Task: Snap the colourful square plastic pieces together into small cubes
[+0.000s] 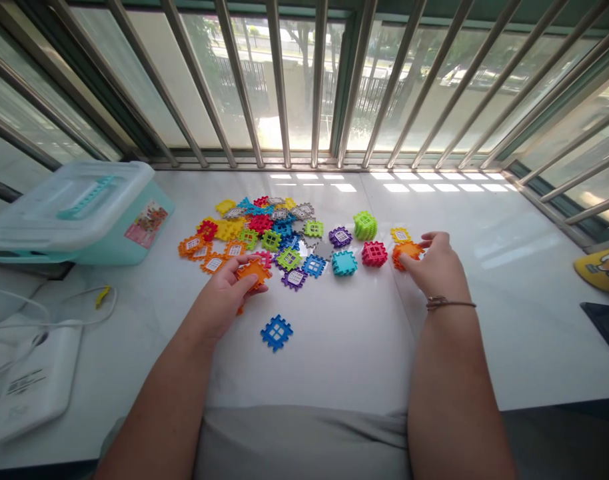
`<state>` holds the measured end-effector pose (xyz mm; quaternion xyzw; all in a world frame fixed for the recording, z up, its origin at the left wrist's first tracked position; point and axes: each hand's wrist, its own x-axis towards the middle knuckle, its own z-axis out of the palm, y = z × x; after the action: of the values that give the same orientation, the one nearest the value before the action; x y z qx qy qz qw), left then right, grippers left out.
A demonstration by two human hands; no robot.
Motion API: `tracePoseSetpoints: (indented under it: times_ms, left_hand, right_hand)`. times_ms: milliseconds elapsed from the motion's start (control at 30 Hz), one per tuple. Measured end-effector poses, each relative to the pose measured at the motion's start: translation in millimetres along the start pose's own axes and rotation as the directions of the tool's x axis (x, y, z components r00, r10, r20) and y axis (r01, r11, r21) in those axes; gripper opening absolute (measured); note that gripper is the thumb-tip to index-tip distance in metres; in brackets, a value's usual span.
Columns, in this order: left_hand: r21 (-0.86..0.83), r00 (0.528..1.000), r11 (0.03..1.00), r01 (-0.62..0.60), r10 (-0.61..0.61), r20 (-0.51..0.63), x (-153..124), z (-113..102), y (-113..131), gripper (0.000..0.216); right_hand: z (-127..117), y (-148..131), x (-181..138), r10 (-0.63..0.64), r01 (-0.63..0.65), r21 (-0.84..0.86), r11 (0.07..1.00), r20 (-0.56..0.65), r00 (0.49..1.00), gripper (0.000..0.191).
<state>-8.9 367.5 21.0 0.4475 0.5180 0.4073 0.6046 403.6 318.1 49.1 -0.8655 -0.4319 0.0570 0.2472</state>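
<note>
A heap of colourful square interlocking tiles (264,233) lies on the white sill (344,333). My left hand (224,297) is closed on an orange tile (254,272) at the heap's near edge. My right hand (437,263) grips an orange assembled block (406,252) resting on the sill. Left of that block stand a pink cube (374,253), a teal cube (344,263) and a green cube (365,225). A single blue tile (276,332) lies alone between my forearms.
A pale teal storage box with a white lid (79,210) stands at the left. A white device with cables (34,380) lies at the near left. Metal window bars (314,80) close the far side. A yellow object (602,267) and a dark flat thing (607,323) sit at the right edge.
</note>
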Motion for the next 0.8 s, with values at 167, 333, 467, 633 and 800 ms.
tracePoseSetpoints:
  times_ms: [167,333,467,633,800]
  left_hand:
    - [0.013,1.000,1.000,0.024,-0.024,-0.019,-0.5,1.8,2.2,0.058]
    - [-0.027,0.999,0.998,0.053,-0.053,-0.003,-2.8,5.9,6.8,0.060]
    - [-0.174,0.999,0.984,0.043,-0.039,0.029,-5.6,10.0,9.4,0.048]
    - [-0.233,0.991,0.970,0.064,-0.035,0.129,-8.2,11.6,7.8,0.043]
    - [-0.200,0.971,0.976,0.083,-0.034,0.237,-10.2,8.8,3.7,0.041]
  right_hand:
    - [5.3,6.8,2.7,0.037,-0.034,-0.047,0.998,0.054,0.998,0.068]
    - [7.2,6.6,3.2,-0.035,0.032,-0.051,0.998,-0.049,0.998,0.062]
    - [13.4,-28.0,-8.5,-0.260,0.292,0.045,0.955,-0.336,0.905,0.032]
    - [38.3,-99.4,-67.3,-0.658,0.745,0.223,0.629,-0.358,0.663,0.009]
    - [73.4,-132.4,-136.1,-0.880,0.848,0.372,0.378,-0.142,0.454,0.035]
